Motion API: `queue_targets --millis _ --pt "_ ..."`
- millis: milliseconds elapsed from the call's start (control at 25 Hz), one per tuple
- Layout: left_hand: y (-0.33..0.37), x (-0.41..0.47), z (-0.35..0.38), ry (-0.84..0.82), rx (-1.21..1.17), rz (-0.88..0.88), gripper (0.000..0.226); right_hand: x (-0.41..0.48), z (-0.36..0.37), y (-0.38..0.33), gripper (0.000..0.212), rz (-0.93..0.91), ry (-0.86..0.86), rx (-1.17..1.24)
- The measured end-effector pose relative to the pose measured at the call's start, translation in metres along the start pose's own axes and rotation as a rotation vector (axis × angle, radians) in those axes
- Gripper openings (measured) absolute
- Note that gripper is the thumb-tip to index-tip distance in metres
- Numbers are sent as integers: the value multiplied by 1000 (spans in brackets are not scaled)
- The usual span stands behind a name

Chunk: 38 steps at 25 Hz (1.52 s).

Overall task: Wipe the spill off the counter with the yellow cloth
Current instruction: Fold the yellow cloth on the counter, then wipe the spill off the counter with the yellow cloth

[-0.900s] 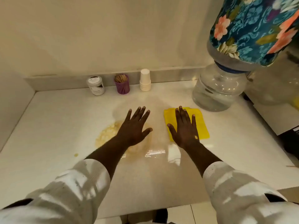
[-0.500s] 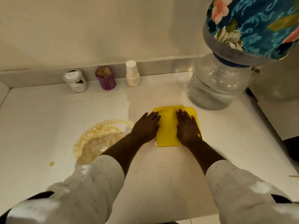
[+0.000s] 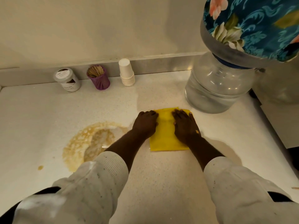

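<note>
Since the earliest frame the left hand (image 3: 144, 125) has crossed from above the spill (image 3: 90, 143) to the yellow cloth (image 3: 165, 135), and since half a second ago its fingers have curled in at the cloth's left edge, where before they lay out straight. Both hands now rest on the cloth, which lies spread on the white desk (image 3: 40, 118) just in front of the large clear water bottle (image 3: 216, 88). On the left hand the knuckles are bent and the fingertips tucked at the cloth's far left corner; whether they pinch the fabric or only press on it cannot be told. The right hand (image 3: 186, 126) lies palm down on the right half of the cloth, fingers together and pointing away from the person, pressing rather than gripping. A strip of bare yellow shows between the two hands, and the cloth's near edge sticks out below the wrists. Brownish and ring-shaped, the spill sits on the desk to the left of the cloth, apart from it, partly hidden by the left forearm and white sleeve (image 3: 100, 175). One small drop (image 3: 40, 167) of the same colour lies further left. Along the back wall stand a white jar (image 3: 68, 80), a purple holder of toothpicks (image 3: 98, 77) and a stack of paper cups (image 3: 127, 72). A floral cover (image 3: 252, 25) drapes the bottle's top.
</note>
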<state>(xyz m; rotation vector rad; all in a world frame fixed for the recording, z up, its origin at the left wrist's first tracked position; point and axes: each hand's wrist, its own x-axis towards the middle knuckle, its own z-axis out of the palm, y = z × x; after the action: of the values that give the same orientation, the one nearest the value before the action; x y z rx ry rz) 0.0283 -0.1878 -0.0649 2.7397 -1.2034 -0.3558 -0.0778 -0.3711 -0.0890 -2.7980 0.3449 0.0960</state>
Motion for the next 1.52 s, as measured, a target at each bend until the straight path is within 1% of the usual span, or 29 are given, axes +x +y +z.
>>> queue_targets --millis 120,200,280,360,480,600,760,840,960,1160,1280,1360,1440,1520 --pt "4 0 0 74 27 -9 36 1 3 -1 41 17 115 102" --pt "7 -2 2 119 29 -27 31 0 6 -3 35 53 148 139" --pt "9 -3 1 137 28 -35 30 -1 7 -5 33 76 173 162" --pt "7 -5 -1 140 22 -31 29 -3 7 -8 31 62 206 143" --pt "1 -16 -7 149 -36 -8 26 -6 3 -18 33 65 195 121" --pt "-12 -36 -16 156 -127 -7 24 -12 -6 -39 32 -9 265 120" --pt "-37 -66 -34 121 -278 -98 26 -20 -15 -78 35 -105 338 98" --pt "-51 -86 -41 153 -318 -84 24 -24 -16 -99 34 -132 357 93" --pt "-78 -122 -52 192 -358 -69 22 -35 -15 -137 30 -160 352 69" --pt "-132 -186 -65 159 -362 -65 23 -59 -5 -210 24 -219 311 29" --pt "-174 -230 -65 143 -347 -48 24 -71 8 -266 20 -188 200 18" --pt "-202 -256 -65 143 -332 -44 26 -75 20 -300 23 -187 164 -3" --pt "-222 -273 -65 161 -297 -35 27 -77 33 -325 25 -174 149 -20" --pt "-240 -283 -65 193 -235 -19 26 -77 44 -344 24 -146 186 -28"
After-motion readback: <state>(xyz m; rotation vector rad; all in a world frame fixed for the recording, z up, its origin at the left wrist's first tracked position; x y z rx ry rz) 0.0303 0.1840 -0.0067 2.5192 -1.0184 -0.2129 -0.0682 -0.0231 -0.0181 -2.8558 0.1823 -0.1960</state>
